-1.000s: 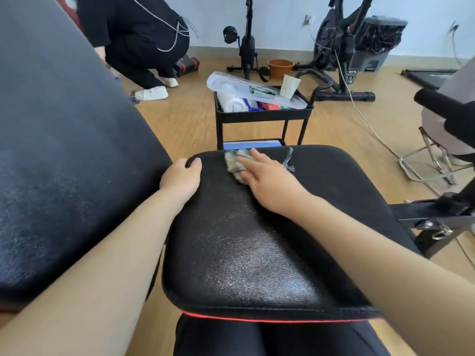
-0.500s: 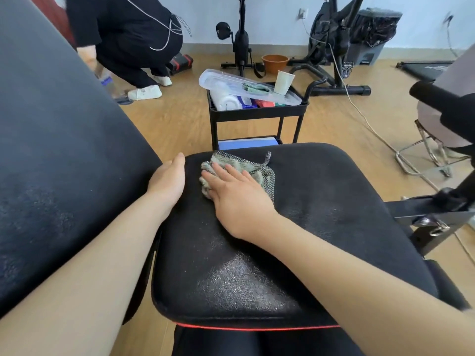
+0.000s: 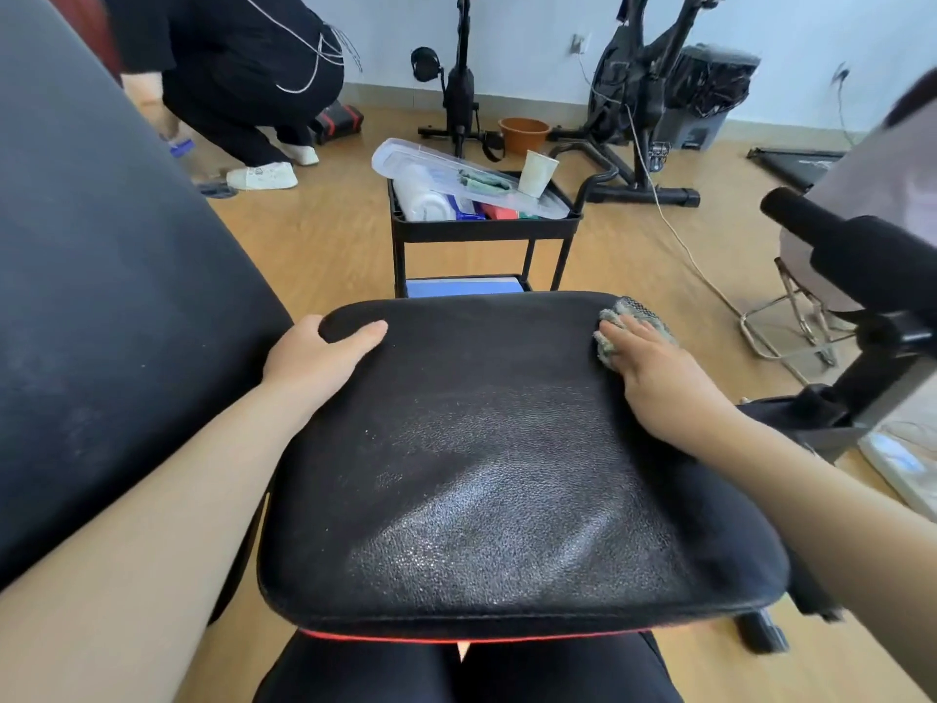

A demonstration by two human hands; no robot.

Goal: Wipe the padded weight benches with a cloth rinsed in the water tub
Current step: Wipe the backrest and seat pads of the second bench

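Black padded bench seat (image 3: 507, 459), leather-look with a red trim line along its near edge, fills the middle of the view, and its surface glistens wet from the centre toward 6 o'clock. Right hand (image 3: 659, 383) lies flat, fingers spread and pressing down on a crumpled grey-green mesh cloth (image 3: 636, 317) at the seat's 1 o'clock corner, the cloth bunched under the fingertips and poking out past them. Left hand (image 3: 314, 355) grips the seat's 11 o'clock corner, thumb on top, fingers curled over the edge. A large black padded backrest (image 3: 111, 307) rises at 9 o'clock, just beside the seat. Beyond the seat at 12 o'clock stands a black wheeled cart (image 3: 481, 230) carrying a clear plastic lid (image 3: 436, 164) and a white paper cup (image 3: 537, 172). At 11 o'clock a person in black (image 3: 228, 58) crouches on the wooden floor (image 3: 324, 241).
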